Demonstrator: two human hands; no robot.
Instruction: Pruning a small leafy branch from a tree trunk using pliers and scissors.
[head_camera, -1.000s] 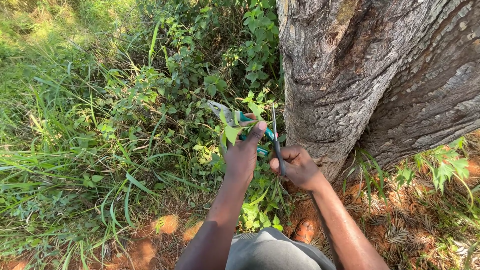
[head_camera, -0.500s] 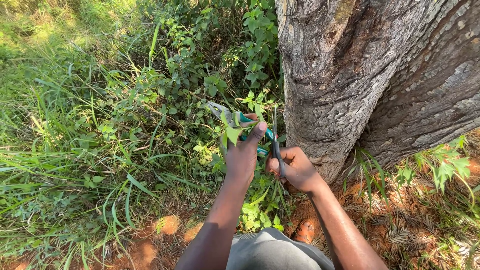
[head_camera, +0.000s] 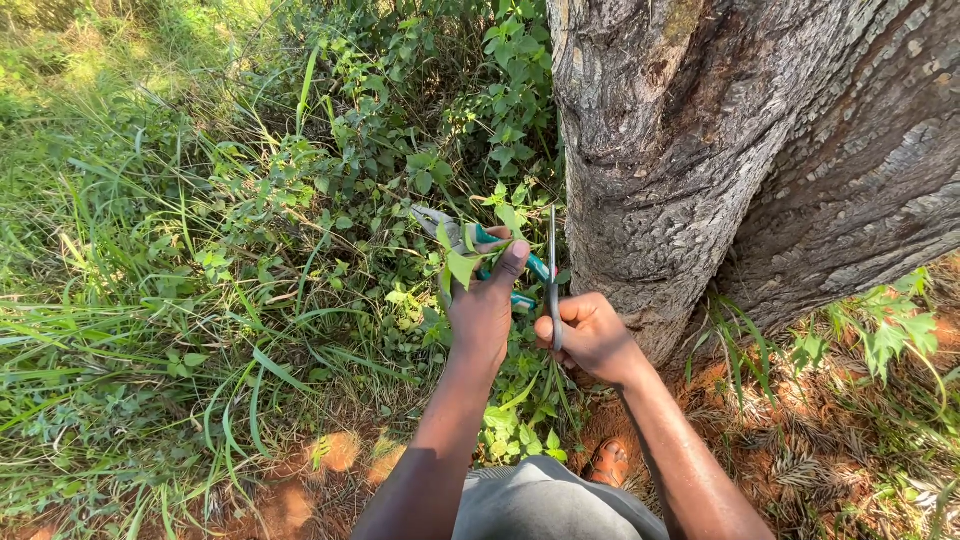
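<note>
Beside the 1 big tree trunk (head_camera: 740, 160) we crouch over the weeds (head_camera: 330, 200), and since a second ago little has moved: the thin metal rod (head_camera: 552, 270) in our right hand (head_camera: 590, 335) stands a touch straighter and higher, so the work in the leaves looks unfinished. We count 2 hands: the left hand (head_camera: 482, 310) is closed around 1 pair of green-handled shears (head_camera: 470, 245) pointing into the weeds, the right is clenched on the 1 rod, and 1 sandal (head_camera: 607, 462) shows below.
</note>
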